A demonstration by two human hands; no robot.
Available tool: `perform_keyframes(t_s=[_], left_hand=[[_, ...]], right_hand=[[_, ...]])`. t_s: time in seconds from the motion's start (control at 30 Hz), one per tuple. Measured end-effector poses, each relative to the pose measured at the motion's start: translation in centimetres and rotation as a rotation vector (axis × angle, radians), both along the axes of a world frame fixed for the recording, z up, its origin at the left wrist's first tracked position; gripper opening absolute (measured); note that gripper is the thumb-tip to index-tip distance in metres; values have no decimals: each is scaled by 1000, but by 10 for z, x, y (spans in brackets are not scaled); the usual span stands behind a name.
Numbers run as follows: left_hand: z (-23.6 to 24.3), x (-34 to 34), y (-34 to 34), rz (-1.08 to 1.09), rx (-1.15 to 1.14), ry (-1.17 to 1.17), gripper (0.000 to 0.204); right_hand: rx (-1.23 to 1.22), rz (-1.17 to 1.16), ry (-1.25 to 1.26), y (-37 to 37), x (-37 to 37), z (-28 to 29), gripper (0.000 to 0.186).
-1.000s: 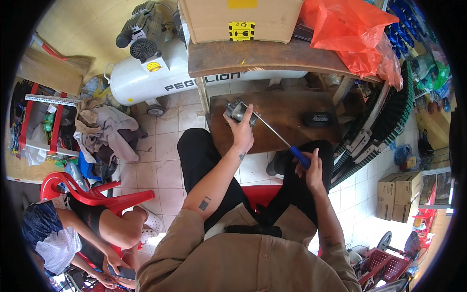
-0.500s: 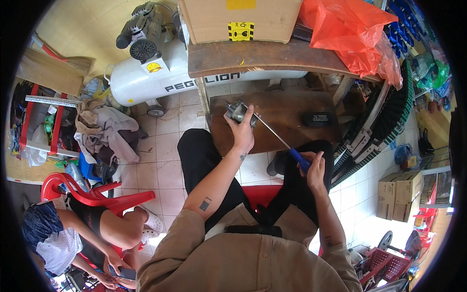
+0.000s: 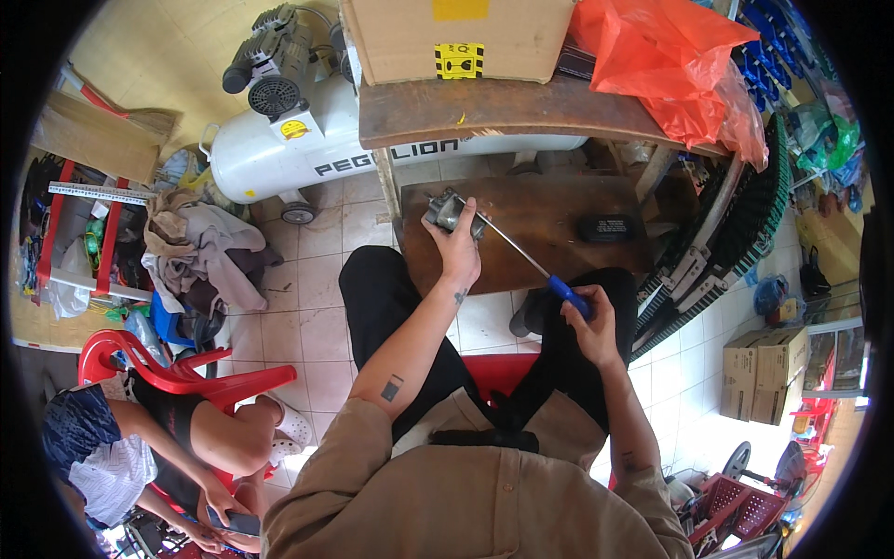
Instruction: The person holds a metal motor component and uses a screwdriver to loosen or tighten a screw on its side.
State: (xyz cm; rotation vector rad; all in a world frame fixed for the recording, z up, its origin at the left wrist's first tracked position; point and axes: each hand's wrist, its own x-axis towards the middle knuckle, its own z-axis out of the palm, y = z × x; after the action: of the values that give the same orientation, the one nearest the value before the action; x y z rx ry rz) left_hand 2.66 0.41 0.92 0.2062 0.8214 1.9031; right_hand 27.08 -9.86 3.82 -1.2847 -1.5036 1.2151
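A small grey metal part (image 3: 447,212), much like a carburetor, sits in the grip of my left hand (image 3: 458,252), above the lower wooden shelf. My right hand (image 3: 596,326) is closed around the blue handle of a long screwdriver (image 3: 564,293). Its shaft slants up and left, and the end reaches the metal part beside my left thumb. The tip itself is too small to make out. My left palm and fingers hide some of the part.
Ahead stands a wooden bench (image 3: 521,112) bearing a cardboard box (image 3: 400,42) and a red plastic bag (image 3: 652,61). A black case (image 3: 605,228) lies on the lower shelf (image 3: 549,200). Behind is a white air compressor (image 3: 279,149). Another person (image 3: 140,438) sits at left.
Both hands have shifted slightly left, the metal part and screwdriver moving with them. My right hand has also risen a little, and its fingers sit differently on the handle.
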Motion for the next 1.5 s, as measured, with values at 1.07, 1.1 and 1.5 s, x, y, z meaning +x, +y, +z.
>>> perform_keyframes(t_s=[1.07,1.1,1.5], left_hand=[[-5,-2,0,-118,6,73,55],[-6,-2,1,-89,1,113,53],[-4,-1,-2,-103,12,118,51]], right_hand=[[-310,-171,124,-21,-30,27,31],[-272,-174,90,-19,-30,28,30],[26,-218,-267,-18,-30,27,30]])
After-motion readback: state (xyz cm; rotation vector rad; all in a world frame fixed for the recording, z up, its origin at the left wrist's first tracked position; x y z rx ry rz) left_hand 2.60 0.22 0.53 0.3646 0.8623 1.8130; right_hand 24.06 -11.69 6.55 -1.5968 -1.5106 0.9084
